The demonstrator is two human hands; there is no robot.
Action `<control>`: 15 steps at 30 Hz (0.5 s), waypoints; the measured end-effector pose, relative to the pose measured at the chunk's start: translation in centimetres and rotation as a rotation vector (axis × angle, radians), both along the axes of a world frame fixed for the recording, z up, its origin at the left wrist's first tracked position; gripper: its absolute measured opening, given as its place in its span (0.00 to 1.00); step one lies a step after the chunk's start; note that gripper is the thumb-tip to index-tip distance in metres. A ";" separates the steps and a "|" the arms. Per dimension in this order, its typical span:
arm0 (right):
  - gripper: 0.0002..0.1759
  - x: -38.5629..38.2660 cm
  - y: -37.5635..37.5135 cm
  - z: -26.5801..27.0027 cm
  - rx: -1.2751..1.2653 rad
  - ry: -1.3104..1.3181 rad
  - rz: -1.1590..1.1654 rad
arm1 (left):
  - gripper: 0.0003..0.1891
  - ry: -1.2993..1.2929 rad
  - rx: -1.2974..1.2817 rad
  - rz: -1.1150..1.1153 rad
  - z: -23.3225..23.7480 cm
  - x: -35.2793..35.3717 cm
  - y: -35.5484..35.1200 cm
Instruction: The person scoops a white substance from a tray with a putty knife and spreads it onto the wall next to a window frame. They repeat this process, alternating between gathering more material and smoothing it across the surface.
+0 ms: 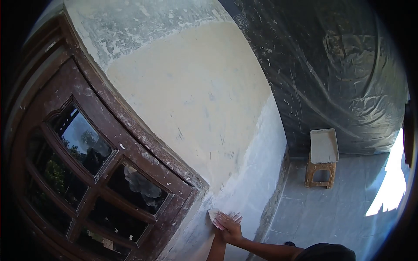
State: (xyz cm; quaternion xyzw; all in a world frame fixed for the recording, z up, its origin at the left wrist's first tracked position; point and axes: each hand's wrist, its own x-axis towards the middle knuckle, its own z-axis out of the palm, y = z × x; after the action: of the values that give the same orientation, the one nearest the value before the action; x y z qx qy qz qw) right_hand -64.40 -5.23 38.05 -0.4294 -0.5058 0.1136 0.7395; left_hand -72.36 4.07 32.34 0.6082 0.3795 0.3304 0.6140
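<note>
Both hands meet low on the wall, at the bottom centre. My right hand (233,232) reaches in from the right, its fingers bent over a pale flat piece (213,215) that lies close against the wall surface. My left hand (222,236) comes up from below and is mostly covered by my right hand. Dusty fingertips fan out beyond the overlapping hands; which hand they belong to is unclear. Around the hands the wall (244,193) is whitish, with a cream patch (187,87) higher up and rough grey plaster at the top.
A brown wooden frame with glass panes (102,180) stands at the left. Dark plastic sheeting (331,78) hangs at the right. Near it, a small stool (321,167) bears a pale rectangular tray (324,145) on the grey tiled floor (300,217).
</note>
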 end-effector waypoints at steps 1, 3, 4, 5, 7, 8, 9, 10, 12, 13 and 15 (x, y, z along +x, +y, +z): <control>0.24 0.7 -0.3 0.8 0.004 0.007 0.004 | 0.32 -0.085 -0.085 0.081 0.4 0.1 -0.6; 0.25 4.6 1.0 4.3 0.138 0.160 0.088 | 0.33 -0.270 -0.250 0.238 2.2 1.0 -2.2; 0.25 7.1 2.5 7.3 0.147 0.126 -0.034 | 0.34 -0.370 -0.565 0.283 5.9 2.4 -4.0; 0.25 9.5 3.9 10.6 0.126 0.119 -0.137 | 0.34 -0.395 -0.635 0.222 6.0 2.3 -3.6; 0.27 12.8 8.0 14.5 0.248 0.103 -0.311 | 0.34 -0.426 -0.703 0.173 6.0 2.5 -3.6; 0.27 12.7 9.5 14.4 0.247 0.105 -0.300 | 0.34 -0.430 -0.681 0.164 6.3 2.8 -3.7; 0.28 12.4 10.7 14.6 0.228 0.040 -0.300 | 0.35 -0.434 -0.658 0.152 6.5 3.0 -3.6; 0.29 12.1 11.5 14.7 0.209 -0.027 -0.304 | 0.35 -0.438 -0.653 0.156 4.7 2.1 -2.7; 0.33 9.0 9.5 12.2 0.186 -0.105 -0.238 | 0.32 -1.018 -0.856 -0.472 -0.5 -0.3 0.3; 0.34 7.3 8.0 9.9 0.182 -0.161 -0.178 | 0.32 -1.023 -0.851 -0.471 -0.4 -0.1 0.3; 0.31 4.9 3.7 5.8 0.158 -0.274 0.035 | 0.29 -0.609 -0.385 -0.265 0.3 0.7 0.0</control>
State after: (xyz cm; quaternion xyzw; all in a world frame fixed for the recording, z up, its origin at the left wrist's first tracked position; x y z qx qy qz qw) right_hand -59.54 -1.55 43.82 -0.3727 -0.6166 0.0267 0.6929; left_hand -71.67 4.09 32.61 0.3993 0.1531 0.3364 0.8390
